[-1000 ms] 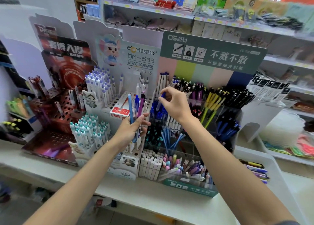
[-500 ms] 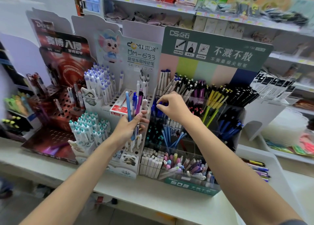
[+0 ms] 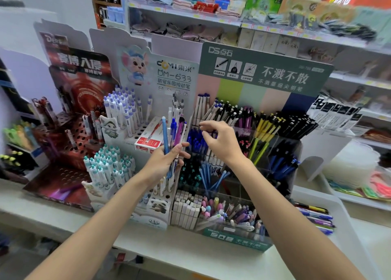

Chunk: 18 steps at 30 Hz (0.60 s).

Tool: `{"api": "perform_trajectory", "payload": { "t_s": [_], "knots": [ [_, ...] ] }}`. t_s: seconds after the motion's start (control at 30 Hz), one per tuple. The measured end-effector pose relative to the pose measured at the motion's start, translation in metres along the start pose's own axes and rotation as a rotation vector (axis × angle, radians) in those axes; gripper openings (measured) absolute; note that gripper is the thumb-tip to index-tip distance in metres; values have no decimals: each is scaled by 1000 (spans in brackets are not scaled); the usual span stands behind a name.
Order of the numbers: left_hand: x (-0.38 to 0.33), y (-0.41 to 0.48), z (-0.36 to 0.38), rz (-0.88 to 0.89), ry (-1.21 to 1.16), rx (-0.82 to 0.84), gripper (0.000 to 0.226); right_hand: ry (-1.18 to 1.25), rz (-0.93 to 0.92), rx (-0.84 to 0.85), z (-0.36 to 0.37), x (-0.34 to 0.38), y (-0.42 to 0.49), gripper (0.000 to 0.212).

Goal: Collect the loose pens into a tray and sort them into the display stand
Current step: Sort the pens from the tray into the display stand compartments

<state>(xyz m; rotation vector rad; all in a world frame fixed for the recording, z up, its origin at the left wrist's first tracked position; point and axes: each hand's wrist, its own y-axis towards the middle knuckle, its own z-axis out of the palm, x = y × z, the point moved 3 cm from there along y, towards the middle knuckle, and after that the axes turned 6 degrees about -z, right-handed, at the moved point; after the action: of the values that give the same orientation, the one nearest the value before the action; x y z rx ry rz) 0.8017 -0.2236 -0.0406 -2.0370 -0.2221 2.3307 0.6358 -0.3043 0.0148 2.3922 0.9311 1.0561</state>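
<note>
My left hand (image 3: 167, 163) grips a bunch of loose pens (image 3: 172, 131), light blue, blue and purple, held upright in front of the white stand. My right hand (image 3: 221, 141) hovers over the compartment of dark blue pens (image 3: 193, 141) in the clear display stand (image 3: 275, 144) with the green header. Its fingers are loosely curled, thumb and forefinger apart, and I see nothing between them. A white tray (image 3: 347, 222) lies at the right of the stand, with several loose pens (image 3: 316, 218) in it.
A white holed pen stand (image 3: 135, 131) with a cartoon mouse card and a red holed stand (image 3: 69, 135) stand to the left on the pale counter (image 3: 169, 250). Stacked clear plastic items (image 3: 351, 163) sit far right. Store shelves with goods run behind.
My right hand lowered a blue pen into the dark blue compartment and its fingers have come off it. My left hand has kept its bunch of pens in the same place.
</note>
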Motion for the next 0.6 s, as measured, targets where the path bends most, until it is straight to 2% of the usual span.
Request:
{"api": "perform_trajectory", "payload": {
  "t_s": [0.1,0.17,0.27,0.33,0.47,0.6],
  "knots": [
    [-8,3,13,26,47,72,33,238,71,18,-7,17,2,42],
    [-12,6,25,16,-9,118,35,329,111,69,-6,25,5,53],
    [-18,12,37,-25,-89,141,36,339,98,25,-11,24,8,48],
    [-22,17,38,-26,-57,109,34,341,87,-96,-25,25,12,41],
    [-32,21,34,-8,-9,55,34,313,4,-494,-72,28,39,26],
    [-32,22,27,2,14,94,34,173,-104,-600,-85,29,68,24]
  ]
}}
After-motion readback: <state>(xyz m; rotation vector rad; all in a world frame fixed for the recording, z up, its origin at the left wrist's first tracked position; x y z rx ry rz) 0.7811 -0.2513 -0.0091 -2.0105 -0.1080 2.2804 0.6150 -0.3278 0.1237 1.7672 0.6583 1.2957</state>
